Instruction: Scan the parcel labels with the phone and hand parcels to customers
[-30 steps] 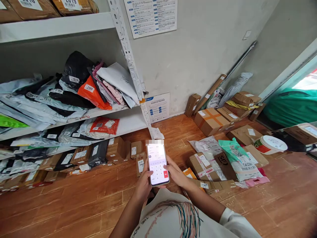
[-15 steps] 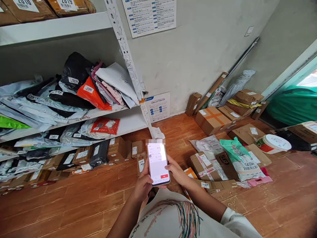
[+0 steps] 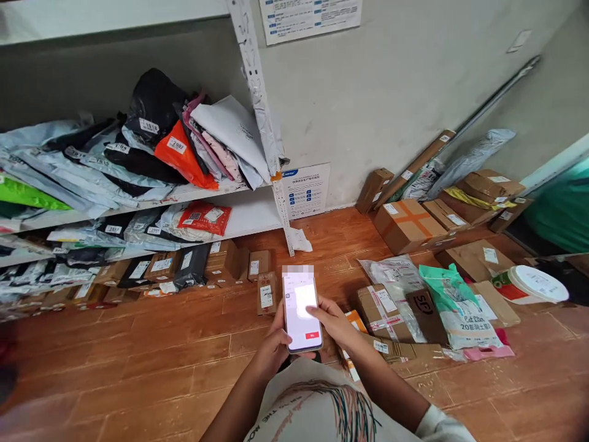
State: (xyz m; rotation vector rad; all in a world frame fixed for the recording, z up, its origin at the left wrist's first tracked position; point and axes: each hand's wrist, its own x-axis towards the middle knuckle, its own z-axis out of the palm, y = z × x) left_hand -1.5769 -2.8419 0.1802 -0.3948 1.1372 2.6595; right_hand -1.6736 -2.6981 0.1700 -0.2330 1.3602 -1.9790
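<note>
A smartphone (image 3: 300, 322) with a lit, mostly white screen is held upright before my chest, in the lower middle of the head view. A red button shows near the bottom of the screen; the rest is too small or bright to read. My left hand (image 3: 275, 345) wraps the phone's left side, its thumb at the lower left edge. From the right, my right hand (image 3: 335, 320) grips the phone too, with the thumb lying over the screen's right part. Most fingers of both hands are hidden behind the phone.
On the left, a white shelf rack (image 3: 257, 212) holds labelled parcel bags, with cartons underneath. Cartons, a cat litter bag (image 3: 469, 313) and a white-lidded bucket (image 3: 538, 283) lie on the wooden floor to the right. A long pole (image 3: 492, 98) leans in the corner.
The view has shifted, so the shelf and parcels appear further right and mostly higher. The phone stays in both hands, and my right thumb reaches slightly further over the screen. A dark blur appears at far left.
</note>
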